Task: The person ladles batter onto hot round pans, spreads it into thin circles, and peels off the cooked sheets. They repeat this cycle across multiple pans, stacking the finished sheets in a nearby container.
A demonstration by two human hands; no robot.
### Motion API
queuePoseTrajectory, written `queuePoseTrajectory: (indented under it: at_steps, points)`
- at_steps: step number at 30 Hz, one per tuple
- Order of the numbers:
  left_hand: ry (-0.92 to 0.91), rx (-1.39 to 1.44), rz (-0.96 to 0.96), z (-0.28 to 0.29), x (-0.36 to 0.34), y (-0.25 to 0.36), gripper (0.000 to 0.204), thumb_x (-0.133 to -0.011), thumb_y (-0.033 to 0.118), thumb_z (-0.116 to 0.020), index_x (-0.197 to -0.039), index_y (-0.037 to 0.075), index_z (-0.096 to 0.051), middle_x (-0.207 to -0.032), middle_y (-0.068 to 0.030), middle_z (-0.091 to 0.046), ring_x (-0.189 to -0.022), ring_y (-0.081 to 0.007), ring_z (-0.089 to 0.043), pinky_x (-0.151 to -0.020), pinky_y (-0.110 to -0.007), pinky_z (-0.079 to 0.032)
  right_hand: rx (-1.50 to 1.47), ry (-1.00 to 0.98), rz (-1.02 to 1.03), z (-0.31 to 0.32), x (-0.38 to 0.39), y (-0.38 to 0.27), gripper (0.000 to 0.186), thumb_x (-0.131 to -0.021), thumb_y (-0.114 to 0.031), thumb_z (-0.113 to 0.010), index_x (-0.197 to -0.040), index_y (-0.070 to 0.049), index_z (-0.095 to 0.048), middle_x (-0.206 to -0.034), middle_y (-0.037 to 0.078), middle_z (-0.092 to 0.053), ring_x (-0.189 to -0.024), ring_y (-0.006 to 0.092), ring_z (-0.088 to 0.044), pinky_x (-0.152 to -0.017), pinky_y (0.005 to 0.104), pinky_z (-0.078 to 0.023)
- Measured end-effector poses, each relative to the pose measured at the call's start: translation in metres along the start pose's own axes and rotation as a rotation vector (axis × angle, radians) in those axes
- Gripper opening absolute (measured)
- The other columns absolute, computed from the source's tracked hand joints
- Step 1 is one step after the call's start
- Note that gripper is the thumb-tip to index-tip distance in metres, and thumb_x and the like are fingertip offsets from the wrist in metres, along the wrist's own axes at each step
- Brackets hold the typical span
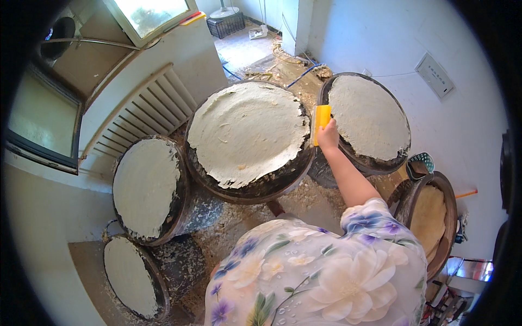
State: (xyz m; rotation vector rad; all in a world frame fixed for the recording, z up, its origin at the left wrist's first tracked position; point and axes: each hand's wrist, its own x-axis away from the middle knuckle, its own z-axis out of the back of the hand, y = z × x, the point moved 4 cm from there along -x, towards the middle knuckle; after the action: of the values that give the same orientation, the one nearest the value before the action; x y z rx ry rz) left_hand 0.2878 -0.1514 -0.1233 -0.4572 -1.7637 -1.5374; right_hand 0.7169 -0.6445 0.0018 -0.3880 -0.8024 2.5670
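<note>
My right hand [328,136] is closed around a yellow scraper [322,117] with a pale blade edge. It hovers between two round black griddles, at the right rim of the middle griddle [288,178] and the left rim of the right one. A thin, pale sheet of batter [247,133] covers most of the middle griddle, its edge ragged at the right and bottom. Another pale sheet [370,117] lies on the right griddle. Whether the blade touches either rim, I cannot tell. My left hand is out of sight.
Two more batter-covered griddles [147,187] [130,277] stand at the left. A tan flatbread [428,223] lies on a griddle at lower right, beside a green dotted basket [421,163]. Crumbs litter the floor [244,217]. A radiator [144,111] lines the left wall; a blue hose [302,76] lies behind.
</note>
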Motion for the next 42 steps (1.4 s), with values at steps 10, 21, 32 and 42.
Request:
queuePoseTrajectory:
  at_steps: [10, 21, 32, 42]
  points:
    - [0.063, -0.038, -0.088, -0.064, -0.016, 0.139, 0.027, -0.086, 0.024, -0.051, -0.093, -0.001, -0.061, -0.079, -0.0062, -0.060, -0.077, -0.0166, -0.057, -0.065, -0.026, -0.046, 0.099, -0.191, -0.105, -0.006, -0.035, 0.032, 0.032, -0.076, -0.015, -0.054, -0.102, 0.001, -0.044, -0.098, 0.023, -0.058, -0.090, 0.0371, -0.057, -0.077, 0.0448, -0.045]
    - [0.118, -1.144, -1.251, -0.252, -0.068, 0.250, 0.030, -0.069, 0.010, -0.059, -0.098, 0.005, -0.055, -0.099, -0.0140, -0.055, -0.093, -0.0280, -0.053, -0.081, -0.038, -0.042, 0.103, -0.236, 0.123, 0.020, 0.060, 0.061, 0.034, -0.076, -0.011, -0.056, -0.104, -0.001, -0.038, -0.079, 0.025, -0.059, -0.075, 0.0413, -0.057, -0.064, 0.0477, -0.045]
    - [0.143, -1.231, -1.101, -0.310, -0.148, 0.308, 0.009, -0.073, 0.015, -0.056, -0.067, 0.007, -0.056, -0.072, -0.0124, -0.058, -0.067, -0.0312, -0.057, -0.059, -0.039, -0.046, 0.016, -0.343, 0.598, 0.054, 0.122, 0.040, 0.028, -0.070, -0.003, -0.053, -0.098, -0.007, -0.051, -0.090, 0.016, -0.059, -0.084, 0.0325, -0.058, -0.073, 0.0408, -0.046]
    - [0.459, -0.742, -1.343, -0.163, -0.073, 0.546, 0.023, -0.080, 0.023, -0.065, -0.083, 0.002, -0.056, -0.070, -0.0012, -0.053, -0.064, -0.0090, -0.046, -0.059, -0.025, -0.041, 0.120, -0.365, 0.937, -0.007, 0.093, -0.003, 0.028, -0.071, -0.007, -0.052, -0.099, -0.008, -0.055, -0.085, 0.013, -0.056, -0.083, 0.0278, -0.056, -0.072, 0.0367, -0.046]
